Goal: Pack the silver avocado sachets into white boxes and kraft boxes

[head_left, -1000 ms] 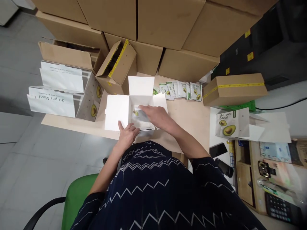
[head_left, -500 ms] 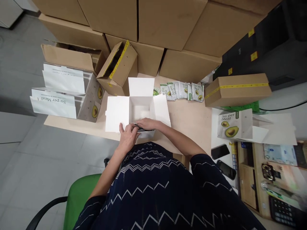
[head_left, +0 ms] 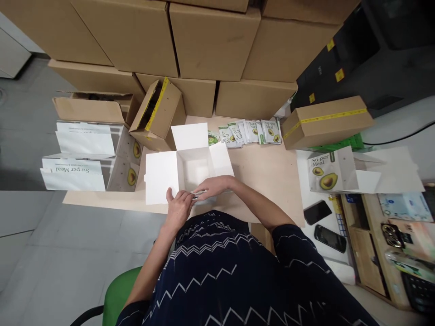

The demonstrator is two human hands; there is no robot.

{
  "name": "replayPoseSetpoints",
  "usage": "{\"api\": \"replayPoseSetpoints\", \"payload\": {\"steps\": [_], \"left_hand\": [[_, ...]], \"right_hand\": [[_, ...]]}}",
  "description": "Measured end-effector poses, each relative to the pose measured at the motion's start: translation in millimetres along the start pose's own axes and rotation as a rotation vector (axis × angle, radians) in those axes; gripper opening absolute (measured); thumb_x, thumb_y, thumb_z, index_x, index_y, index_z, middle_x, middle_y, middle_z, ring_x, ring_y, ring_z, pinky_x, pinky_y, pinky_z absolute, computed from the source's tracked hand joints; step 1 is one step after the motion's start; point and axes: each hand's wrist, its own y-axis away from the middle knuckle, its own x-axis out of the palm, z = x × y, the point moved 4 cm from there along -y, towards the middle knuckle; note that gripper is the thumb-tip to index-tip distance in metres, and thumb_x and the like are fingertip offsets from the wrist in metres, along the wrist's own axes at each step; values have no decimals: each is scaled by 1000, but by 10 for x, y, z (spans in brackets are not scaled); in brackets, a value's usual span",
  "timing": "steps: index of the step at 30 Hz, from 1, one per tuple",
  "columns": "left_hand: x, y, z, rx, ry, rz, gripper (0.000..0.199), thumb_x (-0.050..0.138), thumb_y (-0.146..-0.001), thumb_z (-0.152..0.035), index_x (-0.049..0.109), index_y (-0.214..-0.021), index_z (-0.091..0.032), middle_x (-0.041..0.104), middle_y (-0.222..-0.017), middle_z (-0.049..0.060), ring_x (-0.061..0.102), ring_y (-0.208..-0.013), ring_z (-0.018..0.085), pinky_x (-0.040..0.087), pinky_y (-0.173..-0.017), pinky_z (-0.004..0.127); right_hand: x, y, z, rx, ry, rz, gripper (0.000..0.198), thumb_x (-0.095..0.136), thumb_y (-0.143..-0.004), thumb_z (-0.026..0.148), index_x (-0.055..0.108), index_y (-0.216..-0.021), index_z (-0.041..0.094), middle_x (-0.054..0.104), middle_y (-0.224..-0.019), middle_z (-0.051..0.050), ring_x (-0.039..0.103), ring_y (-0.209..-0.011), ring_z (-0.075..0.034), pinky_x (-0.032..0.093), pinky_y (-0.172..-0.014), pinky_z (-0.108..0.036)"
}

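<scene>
In front of my body stands a white cardboard box (head_left: 159, 176) with its left, far and right flaps folded outward. Its inside shows white. My left hand (head_left: 179, 208) is closed over the near left corner, the thumb up against the left flap. Along the near edge lies my right hand (head_left: 215, 186), its fingers bent and pressed close to the left fingertips. Both hands cover most of the near wall, and what lies between the fingertips is largely hidden. Behind the box, several white sachets (head_left: 251, 132) with avocado prints lie in a row.
Two open printed boxes (head_left: 124, 174) stand at the table's left. Brown cartons (head_left: 214, 40) are stacked behind, with a slit-open carton (head_left: 163, 113) in front. At right are a taped carton (head_left: 329, 120), another avocado box (head_left: 331, 172), two phones (head_left: 329, 237) and a wooden organizer (head_left: 370, 262).
The camera view has shifted, so the scene sits lower. Both hands stay at the box's near edge; the dark gap seen under the fingers is now mostly covered.
</scene>
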Motion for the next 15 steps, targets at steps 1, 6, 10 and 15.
{"api": "replayPoseSetpoints", "payload": {"steps": [1, 6, 10, 15], "left_hand": [[-3, 2, 0, 6, 2, -2, 23, 48, -101, -29, 70, -105, -23, 77, -104, 8, 67, -104, 26, 7, -119, 65], [-49, 37, 20, 32, 7, -16, 22, 49, -101, -28, 70, -100, -26, 78, -103, 3, 67, -103, 23, -1, -120, 61], [-120, 129, 32, 49, 17, -22, 19, 52, -100, -27, 71, -100, -25, 78, -101, 2, 68, -102, 21, -2, -121, 59], [-199, 238, 23, 14, 12, -46, 16, 56, -99, -27, 71, -100, -24, 79, -99, 1, 70, -97, 20, -1, -121, 59]], "right_hand": [[-117, 138, 42, -81, -112, -54, 32, 67, -88, 39, 74, -114, 20, 76, -108, -5, 70, -90, -15, 53, -80, -26], [-959, 760, -484, -161, -638, -897, 41, 59, -93, 53, 69, -115, 19, 76, -93, -5, 69, -68, -11, 55, -63, -23], [-1215, 650, -1372, 289, -600, -1272, 27, 62, -93, 39, 68, -107, 16, 75, -93, -6, 69, -67, -11, 56, -64, -24], [-1143, -132, -1848, 562, -7, -856, 54, 64, -90, 29, 55, -143, 16, 49, -152, -16, 50, -137, -31, 43, -111, -45]]}}
